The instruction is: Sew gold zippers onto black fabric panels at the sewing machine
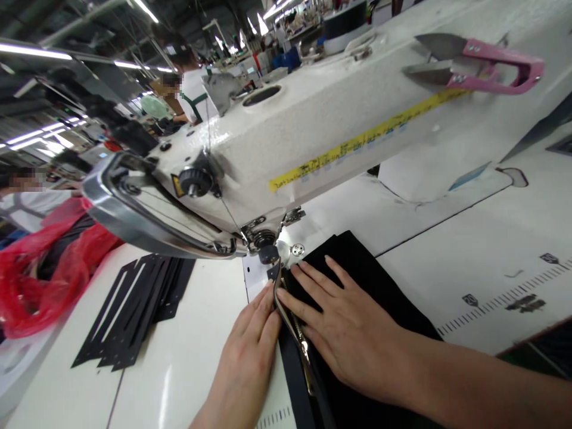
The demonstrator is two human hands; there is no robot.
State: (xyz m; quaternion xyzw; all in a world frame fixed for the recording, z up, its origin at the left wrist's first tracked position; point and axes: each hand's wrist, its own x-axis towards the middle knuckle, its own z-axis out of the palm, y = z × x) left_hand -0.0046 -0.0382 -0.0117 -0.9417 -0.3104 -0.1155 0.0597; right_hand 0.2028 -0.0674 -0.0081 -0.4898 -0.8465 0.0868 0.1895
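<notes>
Black fabric (pixel 357 256) lies under the presser foot (pixel 269 255) of a white sewing machine (pixel 330 119). A zipper with a metal pull (pixel 305 351) runs along it, beside a narrow dark strip (pixel 289 375). My right hand (pixel 353 322) rests flat on the fabric with its fingers spread, right of the zipper. On the other side, my left hand (pixel 250 351) lies along the strip's edge, fingers stretched out close together, tips just short of the foot. The underside of the left fingertips is hidden.
Black slotted pieces (pixel 134 310) lie in a pile on the white table (pixel 165 369), left of my hands. A red plastic bag (pixel 40 268) is at the far left. Pink-handled thread snips (pixel 496 68) rest on the machine arm. Other people (pixel 192 83) are in the background.
</notes>
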